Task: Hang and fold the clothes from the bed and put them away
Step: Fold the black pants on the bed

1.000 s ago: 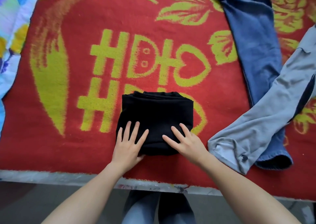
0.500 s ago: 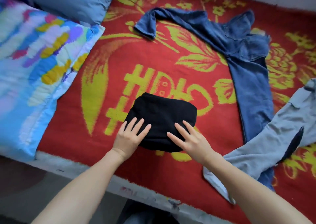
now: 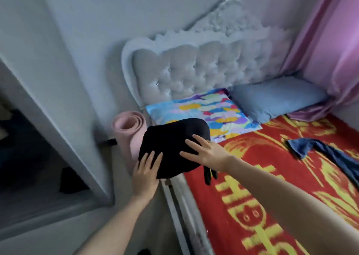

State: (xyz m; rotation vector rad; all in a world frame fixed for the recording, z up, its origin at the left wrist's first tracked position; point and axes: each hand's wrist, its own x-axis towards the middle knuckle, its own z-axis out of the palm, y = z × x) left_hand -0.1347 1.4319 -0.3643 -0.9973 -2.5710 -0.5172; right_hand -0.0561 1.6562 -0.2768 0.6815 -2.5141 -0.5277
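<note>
While held clear of bed [image 3: 175, 200], above its near edge, folded black garment [image 3: 172, 142] sits between left hand [image 3: 146, 174] and right hand [image 3: 208, 151]: fingers [image 3: 152, 160] straight, spread on top; thumbs hidden beneath. Rolled pink mat [image 3: 124, 127] just behind.

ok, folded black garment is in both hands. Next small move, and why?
Probably swing it left toward the dark opening: the folded black garment is held by left hand and right hand, off the red bedspread.
</note>
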